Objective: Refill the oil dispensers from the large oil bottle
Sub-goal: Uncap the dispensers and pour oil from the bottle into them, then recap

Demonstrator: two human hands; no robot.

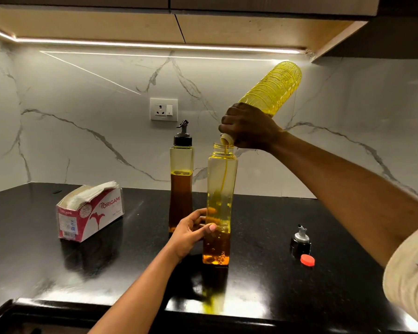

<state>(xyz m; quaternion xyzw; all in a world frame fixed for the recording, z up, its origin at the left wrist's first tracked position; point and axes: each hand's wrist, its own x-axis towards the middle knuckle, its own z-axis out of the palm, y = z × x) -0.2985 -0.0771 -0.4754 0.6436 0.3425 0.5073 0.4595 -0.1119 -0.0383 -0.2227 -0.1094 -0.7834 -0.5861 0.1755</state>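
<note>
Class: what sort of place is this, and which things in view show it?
Most likely a home kitchen: a black countertop under wall cabinets, a marble-look backsplash, and a large oil bottle pouring into a dispenser.

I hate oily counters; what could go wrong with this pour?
The tilted large yellow ribbed plastic oil bottle pours into the narrow mouth of the tall clear square dispenser; a wobble could spill onto the black countertop. The left hand grips only its lower part, so it might tip.
</note>
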